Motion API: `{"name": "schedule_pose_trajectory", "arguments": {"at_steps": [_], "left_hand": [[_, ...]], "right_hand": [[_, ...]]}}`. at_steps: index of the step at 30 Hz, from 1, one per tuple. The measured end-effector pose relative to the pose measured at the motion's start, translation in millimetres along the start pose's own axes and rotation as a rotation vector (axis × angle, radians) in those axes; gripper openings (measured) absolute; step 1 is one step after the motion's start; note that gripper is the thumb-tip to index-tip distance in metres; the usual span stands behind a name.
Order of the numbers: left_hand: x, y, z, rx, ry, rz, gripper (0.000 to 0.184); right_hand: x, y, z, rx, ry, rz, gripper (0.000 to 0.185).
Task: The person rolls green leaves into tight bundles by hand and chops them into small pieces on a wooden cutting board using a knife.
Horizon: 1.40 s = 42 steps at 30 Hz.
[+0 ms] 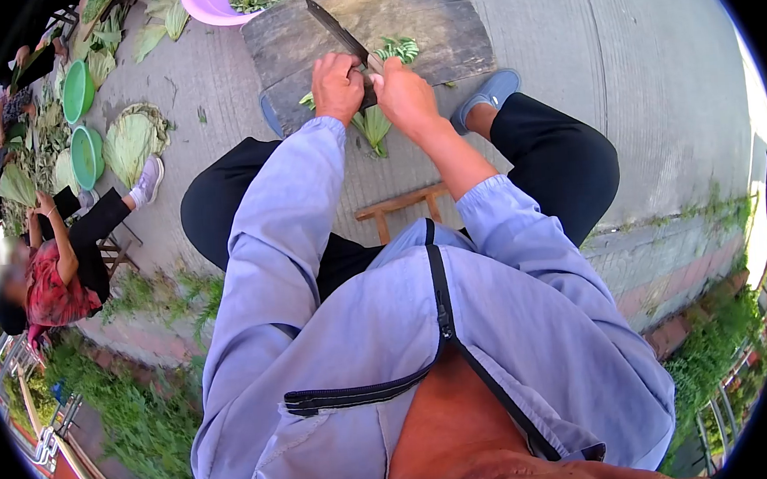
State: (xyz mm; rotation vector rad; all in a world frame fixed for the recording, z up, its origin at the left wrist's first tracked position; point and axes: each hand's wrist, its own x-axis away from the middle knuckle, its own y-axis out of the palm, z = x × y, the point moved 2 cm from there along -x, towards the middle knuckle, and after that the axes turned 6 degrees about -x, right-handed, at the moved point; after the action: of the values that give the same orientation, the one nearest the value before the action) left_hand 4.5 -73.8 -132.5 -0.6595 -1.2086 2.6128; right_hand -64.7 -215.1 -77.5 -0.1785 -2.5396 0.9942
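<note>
My right hand (405, 98) is closed round the handle of a knife (337, 27), whose long dark blade points up and to the left over the wooden board (441, 25). Beside it, my left hand (337, 88) has its fingers curled down on leafy greens (372, 128); the part under the fingers is hidden. Pale green leaf ends stick out below, between my wrists, past the near edge of the board. A small heap of cut green strips (398, 49) lies just beyond my right hand.
A pink basin (211, 8) of chopped greens stands beyond the board. Left lie two green basins (88, 157), large leaves (134, 142) and a seated person (61, 281) holding leaves. A wooden stool (403, 205) is between my knees. Weeds line the curb behind me.
</note>
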Motion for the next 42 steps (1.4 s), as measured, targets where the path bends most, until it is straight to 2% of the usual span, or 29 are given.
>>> {"name": "schedule_pose_trajectory", "arguments": {"at_steps": [7, 14, 42], "left_hand": [[0, 2, 0, -0.008, -0.001, 0.021, 0.014], [2, -2, 8, -0.108, -0.041, 0.008, 0.015], [1, 0, -1, -0.025, 0.001, 0.038, 0.015]], "right_hand": [[14, -9, 12, -0.022, 0.041, 0.025, 0.035], [23, -15, 13, -0.04, -0.021, 0.018, 0.037], [31, -12, 7, 0.023, -0.039, -0.019, 0.034]]}}
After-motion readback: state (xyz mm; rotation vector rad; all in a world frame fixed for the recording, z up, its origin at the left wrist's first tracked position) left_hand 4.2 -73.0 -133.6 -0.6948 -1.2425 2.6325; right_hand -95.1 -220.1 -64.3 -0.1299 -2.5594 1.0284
